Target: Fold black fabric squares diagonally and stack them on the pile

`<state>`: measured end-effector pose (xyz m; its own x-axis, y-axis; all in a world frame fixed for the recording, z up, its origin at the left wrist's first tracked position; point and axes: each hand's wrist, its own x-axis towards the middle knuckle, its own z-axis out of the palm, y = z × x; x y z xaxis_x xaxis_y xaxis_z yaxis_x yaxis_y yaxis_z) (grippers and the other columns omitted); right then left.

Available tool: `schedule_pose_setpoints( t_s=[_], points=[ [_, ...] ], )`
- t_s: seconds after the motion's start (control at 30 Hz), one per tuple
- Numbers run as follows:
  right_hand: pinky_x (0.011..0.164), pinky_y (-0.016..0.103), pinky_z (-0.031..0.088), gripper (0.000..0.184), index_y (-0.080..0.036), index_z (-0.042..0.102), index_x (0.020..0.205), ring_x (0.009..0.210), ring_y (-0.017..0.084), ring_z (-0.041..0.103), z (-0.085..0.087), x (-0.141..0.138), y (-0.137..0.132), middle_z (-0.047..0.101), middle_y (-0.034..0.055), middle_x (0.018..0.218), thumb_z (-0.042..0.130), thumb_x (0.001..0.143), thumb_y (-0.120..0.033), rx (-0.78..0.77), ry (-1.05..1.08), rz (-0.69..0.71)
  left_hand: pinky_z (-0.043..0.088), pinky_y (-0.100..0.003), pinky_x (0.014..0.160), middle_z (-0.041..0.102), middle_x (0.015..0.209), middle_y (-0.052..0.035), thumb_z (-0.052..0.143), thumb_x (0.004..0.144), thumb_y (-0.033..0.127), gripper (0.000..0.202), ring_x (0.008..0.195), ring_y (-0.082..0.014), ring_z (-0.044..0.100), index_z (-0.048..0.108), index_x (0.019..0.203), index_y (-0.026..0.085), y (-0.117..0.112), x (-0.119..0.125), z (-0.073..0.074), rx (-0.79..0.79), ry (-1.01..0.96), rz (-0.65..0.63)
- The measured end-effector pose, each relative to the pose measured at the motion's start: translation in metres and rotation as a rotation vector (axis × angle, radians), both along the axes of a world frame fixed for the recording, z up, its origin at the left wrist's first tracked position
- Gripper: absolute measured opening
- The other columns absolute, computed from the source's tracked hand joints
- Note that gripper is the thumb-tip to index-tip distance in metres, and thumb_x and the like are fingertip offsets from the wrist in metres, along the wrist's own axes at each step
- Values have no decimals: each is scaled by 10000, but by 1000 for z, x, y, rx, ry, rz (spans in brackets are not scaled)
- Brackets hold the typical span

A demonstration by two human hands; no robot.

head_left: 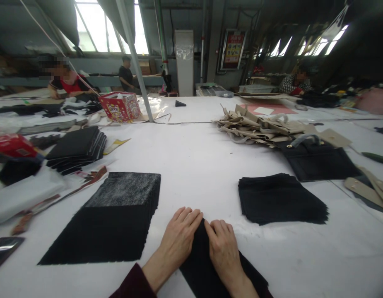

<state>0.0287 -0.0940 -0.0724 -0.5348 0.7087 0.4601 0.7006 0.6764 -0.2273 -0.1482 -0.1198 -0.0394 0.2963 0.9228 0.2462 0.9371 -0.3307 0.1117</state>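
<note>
A black fabric piece [200, 265] lies on the white table in front of me, its near end running out of view at the bottom. My left hand [180, 234] grips its far left edge, fingers close together near the top corner. Right beside it, my right hand [222, 244] is closed on the same piece, with curled fingers and the index fingertip at the fabric's far edge. Both thumbs are mostly hidden. To the left spreads a stack of black fabric pieces [116, 231] with a grey speckled band at its far end. Another black stack [280, 200] sits to the right.
Beyond the right stack are a black bag panel with a handle [321, 163] and a heap of beige pieces [256, 128]. On the left stand dark folded panels [76, 145] and a red patterned box [121, 107] near a slanting pole [137, 62]. Other people sit farther back.
</note>
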Motion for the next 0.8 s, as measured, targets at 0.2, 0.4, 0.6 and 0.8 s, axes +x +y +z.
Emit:
schedule_pose_setpoints(
  t_s=[0.2, 0.4, 0.6, 0.8],
  points=[
    [754, 351, 359, 317, -174, 596, 1187, 858, 217, 495, 9, -23, 16, 581, 74, 920, 465, 915, -76, -79, -42, -79, 213, -419, 1163, 525, 1366, -78, 449, 903, 122, 405, 1310, -254, 405, 529, 1298, 154, 23, -9, 3, -38, 202, -59],
    [784, 339, 364, 278, -209, 594, 1182, 916, 216, 523, 9, -8, 21, 587, 59, 957, 556, 911, -160, -191, 17, -50, 221, -406, 1154, 573, 1237, -124, 446, 890, 120, 421, 1205, -235, 475, 493, 1308, 106, 23, -9, 10, -90, 284, -91],
    [762, 315, 361, 261, -218, 636, 1118, 857, 188, 524, 3, 7, 18, 573, 40, 888, 496, 927, -110, -177, 60, -29, 282, -403, 1108, 551, 1261, -105, 415, 894, 82, 533, 1211, -227, 474, 385, 1419, 167, 15, -6, 3, -102, 244, -62],
    [761, 307, 369, 287, -182, 646, 1121, 833, 181, 487, -3, 15, 10, 547, 52, 864, 401, 981, -134, -72, 87, 0, 268, -397, 1115, 510, 1337, -67, 435, 867, 55, 551, 1257, -218, 439, 430, 1387, 239, 13, -6, 9, -66, 217, -96]
  ],
)
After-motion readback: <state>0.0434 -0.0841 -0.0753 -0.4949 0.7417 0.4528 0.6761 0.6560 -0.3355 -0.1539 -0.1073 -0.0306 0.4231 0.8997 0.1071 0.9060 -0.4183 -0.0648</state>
